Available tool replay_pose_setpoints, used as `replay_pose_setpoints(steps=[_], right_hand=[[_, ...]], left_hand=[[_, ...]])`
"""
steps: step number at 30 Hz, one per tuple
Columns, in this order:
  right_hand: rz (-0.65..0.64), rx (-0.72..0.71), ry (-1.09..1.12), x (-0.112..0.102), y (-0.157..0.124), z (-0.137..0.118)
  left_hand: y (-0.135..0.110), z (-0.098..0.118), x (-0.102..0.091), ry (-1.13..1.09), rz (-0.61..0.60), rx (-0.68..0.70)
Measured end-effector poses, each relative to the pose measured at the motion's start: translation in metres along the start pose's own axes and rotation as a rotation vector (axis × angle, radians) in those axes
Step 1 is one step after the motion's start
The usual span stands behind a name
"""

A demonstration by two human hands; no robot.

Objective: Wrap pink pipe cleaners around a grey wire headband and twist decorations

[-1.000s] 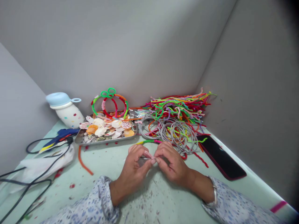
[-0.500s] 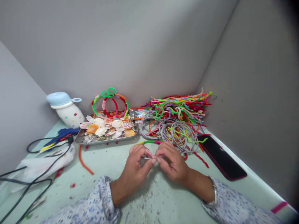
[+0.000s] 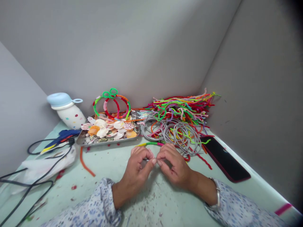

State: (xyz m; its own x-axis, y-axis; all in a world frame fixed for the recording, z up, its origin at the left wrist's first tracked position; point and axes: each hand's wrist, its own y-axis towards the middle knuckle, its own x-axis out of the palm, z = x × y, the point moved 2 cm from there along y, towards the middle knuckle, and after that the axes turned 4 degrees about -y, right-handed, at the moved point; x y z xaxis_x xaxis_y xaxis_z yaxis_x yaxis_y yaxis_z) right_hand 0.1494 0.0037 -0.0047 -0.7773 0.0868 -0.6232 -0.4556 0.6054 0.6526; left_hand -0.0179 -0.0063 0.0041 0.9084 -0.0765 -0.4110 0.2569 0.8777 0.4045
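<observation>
My left hand point(image 3: 139, 167) and my right hand point(image 3: 174, 164) meet at the fingertips above the front middle of the table. Each is closed in a pinch, thumb against forefinger. A bit of pale pink pipe cleaner point(image 3: 150, 152) shows by the left forefinger, and the right fingertips pinch close beside it. Most of what they hold is hidden by the fingers. Just behind both hands curves a band wrapped in yellow, green and pink pipe cleaner point(image 3: 151, 143); its ends pass out of sight behind the hands.
A metal tray point(image 3: 109, 142) of seashells stands behind, with pipe-cleaner hoops point(image 3: 111, 107) over it. Grey wire coils point(image 3: 182, 135) and a pipe-cleaner pile point(image 3: 182, 108) lie right of it. A phone point(image 3: 227, 160) lies right; a bottle point(image 3: 71, 116) and black cables point(image 3: 35, 183) are left.
The fingertips have shifted slightly, and less of the pale strand shows between them. Both hands stay in nearly the same place.
</observation>
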Motion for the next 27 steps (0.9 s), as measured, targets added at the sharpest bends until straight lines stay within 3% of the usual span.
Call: replay_pose_setpoints(steps=[12,27], right_hand=[[0.055,0.081,0.019,-0.0012,0.0011,0.0015],[0.024,0.055,0.011,0.0036,0.0009,-0.0002]], left_hand=[[0.0024,-0.0005,0.0006,-0.014,-0.001,0.029],[0.0005,-0.0009,0.0029,0.069,0.012,0.032]])
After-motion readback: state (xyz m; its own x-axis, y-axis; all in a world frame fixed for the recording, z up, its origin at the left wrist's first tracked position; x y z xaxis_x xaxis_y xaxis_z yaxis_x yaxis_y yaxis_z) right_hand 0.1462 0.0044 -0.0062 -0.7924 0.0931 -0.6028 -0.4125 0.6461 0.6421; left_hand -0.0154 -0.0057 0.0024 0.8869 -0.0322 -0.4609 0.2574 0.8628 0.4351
